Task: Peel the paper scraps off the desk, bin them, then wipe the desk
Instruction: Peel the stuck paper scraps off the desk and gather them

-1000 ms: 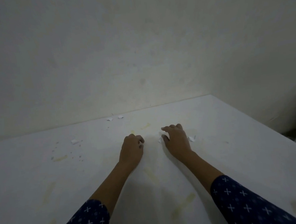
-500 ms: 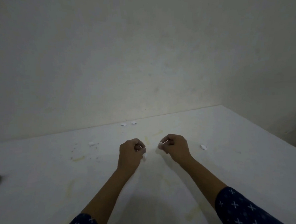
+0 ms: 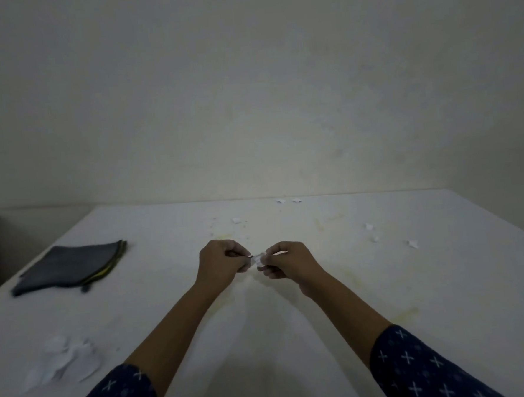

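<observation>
peel phase, I'd say partway | left grip (image 3: 220, 262) + right grip (image 3: 290, 262) both pinch one scrap (image 3: 259, 259) just above desk (image 3: 323, 323) | stray scraps (image 3: 237, 220) on far desk, white pile (image 3: 62, 361) at left unbinned | cloth (image 3: 71, 266) idle, wipe pending

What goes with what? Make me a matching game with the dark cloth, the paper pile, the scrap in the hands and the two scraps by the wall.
Things:
1 dark cloth
2 paper pile
3 held scrap
4 two far scraps

Places:
A pinched between left hand and right hand
B desk's far edge, by the wall
C near left
D left side, farther back

Pairs: 1-D, 2-C, 3-A, 4-B
</observation>
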Motion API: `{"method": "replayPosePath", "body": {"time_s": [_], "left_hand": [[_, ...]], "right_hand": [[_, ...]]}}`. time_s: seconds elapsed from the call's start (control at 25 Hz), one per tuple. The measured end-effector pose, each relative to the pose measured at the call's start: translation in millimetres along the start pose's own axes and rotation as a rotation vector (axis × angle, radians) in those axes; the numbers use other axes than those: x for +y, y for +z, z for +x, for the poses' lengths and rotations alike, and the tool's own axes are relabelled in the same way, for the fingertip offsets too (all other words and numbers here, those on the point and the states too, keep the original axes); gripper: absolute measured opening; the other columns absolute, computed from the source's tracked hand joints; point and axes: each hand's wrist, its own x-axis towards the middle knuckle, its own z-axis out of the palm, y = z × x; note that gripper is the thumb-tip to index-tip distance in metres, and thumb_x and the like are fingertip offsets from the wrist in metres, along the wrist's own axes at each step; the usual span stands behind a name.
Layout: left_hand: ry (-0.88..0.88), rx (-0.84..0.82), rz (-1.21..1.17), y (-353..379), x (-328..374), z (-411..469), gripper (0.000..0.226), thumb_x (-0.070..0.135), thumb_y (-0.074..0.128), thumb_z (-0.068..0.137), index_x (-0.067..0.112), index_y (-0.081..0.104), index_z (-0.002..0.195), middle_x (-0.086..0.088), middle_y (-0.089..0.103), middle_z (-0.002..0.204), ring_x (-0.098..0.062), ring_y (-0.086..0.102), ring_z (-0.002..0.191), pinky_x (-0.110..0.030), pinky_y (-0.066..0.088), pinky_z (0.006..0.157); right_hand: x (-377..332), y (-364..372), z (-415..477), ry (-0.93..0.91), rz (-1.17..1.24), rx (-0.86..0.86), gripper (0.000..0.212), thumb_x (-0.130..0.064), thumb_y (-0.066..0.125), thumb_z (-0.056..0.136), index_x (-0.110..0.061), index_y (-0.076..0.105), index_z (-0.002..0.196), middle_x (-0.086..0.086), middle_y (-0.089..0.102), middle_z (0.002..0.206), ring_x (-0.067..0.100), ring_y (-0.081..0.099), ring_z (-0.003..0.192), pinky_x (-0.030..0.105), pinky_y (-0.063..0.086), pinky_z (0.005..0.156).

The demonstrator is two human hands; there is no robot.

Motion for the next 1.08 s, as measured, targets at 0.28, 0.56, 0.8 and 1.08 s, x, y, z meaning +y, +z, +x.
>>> {"method": "replayPosePath", "body": {"time_s": [0.28, 0.56, 0.8, 1.08], "left_hand": [[-0.049, 0.145, 0.065, -89.9, -35.8, -43.7, 0.014, 0.008, 0.064, 0.076, 0.005, 0.074, 0.067, -0.010, 0.071, 0.064, -0.020, 0.070, 0.064, -0.025, 0.053, 0.068], [-0.095, 0.265, 0.168, -186.6, -74.5, -86.2, 0.013, 0.000, 0.072, 0.068, 0.009, 0.072, 0.076, -0.001, 0.069, 0.067, -0.002, 0.062, 0.052, -0.004, 0.046, 0.054], [-0.109, 0.324, 0.186, -247.6, -92.0, -115.4, 0.016, -0.004, 0.070, 0.068, 0.008, 0.072, 0.078, -0.002, 0.072, 0.071, -0.007, 0.067, 0.060, -0.017, 0.053, 0.066], [0.061, 0.263, 0.449, -238.0, -111.7, -124.8, 0.014, -0.001, 0.062, 0.076, 0.009, 0.071, 0.079, -0.007, 0.072, 0.076, -0.015, 0.066, 0.069, -0.015, 0.049, 0.066]], "right_hand": [[8.8, 97.3, -18.5, -0.086, -0.084, -0.044, 0.010, 0.001, 0.071, 0.075, -0.004, 0.066, 0.068, 0.009, 0.061, 0.060, 0.016, 0.056, 0.050, 0.020, 0.052, 0.052], [15.3, 188.6, -41.0, -0.064, -0.038, -0.157, 0.011, 0.004, 0.071, 0.074, -0.002, 0.062, 0.073, 0.012, 0.060, 0.059, 0.017, 0.055, 0.047, 0.023, 0.050, 0.049], [18.4, 247.1, -57.2, -0.122, -0.191, -0.268, 0.019, -0.005, 0.077, 0.070, -0.003, 0.065, 0.085, 0.014, 0.065, 0.062, 0.020, 0.059, 0.053, 0.029, 0.053, 0.056], [30.5, 265.1, -64.2, -0.345, -0.428, -0.203, 0.010, -0.015, 0.075, 0.074, -0.009, 0.067, 0.077, -0.005, 0.055, 0.059, 0.007, 0.049, 0.054, 0.014, 0.039, 0.056]]}}
